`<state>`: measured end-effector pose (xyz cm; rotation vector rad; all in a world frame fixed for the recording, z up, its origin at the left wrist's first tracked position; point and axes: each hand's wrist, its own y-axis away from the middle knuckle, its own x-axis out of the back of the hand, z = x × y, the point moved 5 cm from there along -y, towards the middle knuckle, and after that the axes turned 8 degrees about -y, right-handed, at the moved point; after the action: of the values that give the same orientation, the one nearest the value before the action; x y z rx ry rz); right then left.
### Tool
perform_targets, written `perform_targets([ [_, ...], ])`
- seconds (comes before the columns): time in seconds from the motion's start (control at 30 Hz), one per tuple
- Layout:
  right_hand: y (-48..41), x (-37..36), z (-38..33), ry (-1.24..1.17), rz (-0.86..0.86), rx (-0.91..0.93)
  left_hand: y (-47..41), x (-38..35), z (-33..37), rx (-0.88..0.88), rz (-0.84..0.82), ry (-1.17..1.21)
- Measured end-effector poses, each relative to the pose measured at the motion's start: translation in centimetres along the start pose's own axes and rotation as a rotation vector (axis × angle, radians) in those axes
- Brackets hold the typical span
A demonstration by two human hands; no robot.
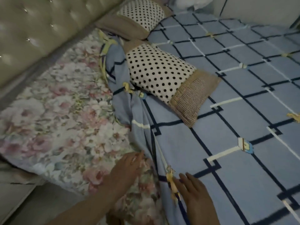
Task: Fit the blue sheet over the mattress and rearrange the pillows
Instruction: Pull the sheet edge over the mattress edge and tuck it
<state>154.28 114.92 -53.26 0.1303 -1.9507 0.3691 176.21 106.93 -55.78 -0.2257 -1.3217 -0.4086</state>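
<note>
The blue sheet [227, 98], checked with dark and white lines, covers the right part of the bed. Its edge is bunched in a ridge [123, 88] down the middle. Left of that ridge the floral mattress [56, 114] lies bare. Two polka-dot pillows rest on the sheet: a near one [159, 75] with a tan striped end, and a far one [142, 13] by the headboard. My left hand [128, 169] lies flat on the floral cloth at the sheet's edge, fingers apart. My right hand [196, 192] presses flat on the blue sheet beside a fold.
A padded, tufted beige headboard [40, 30] runs along the upper left. A pale bed frame edge [17, 197] shows at the lower left. White bundled cloth [191, 3] sits past the far pillow at the top.
</note>
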Motion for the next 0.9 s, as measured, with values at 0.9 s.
perform_targets([
  [0.9,-35.6,-16.0,-12.7,-0.375,-0.248,0.297,-16.2,1.3,-25.2,0.843,0.14,0.891],
])
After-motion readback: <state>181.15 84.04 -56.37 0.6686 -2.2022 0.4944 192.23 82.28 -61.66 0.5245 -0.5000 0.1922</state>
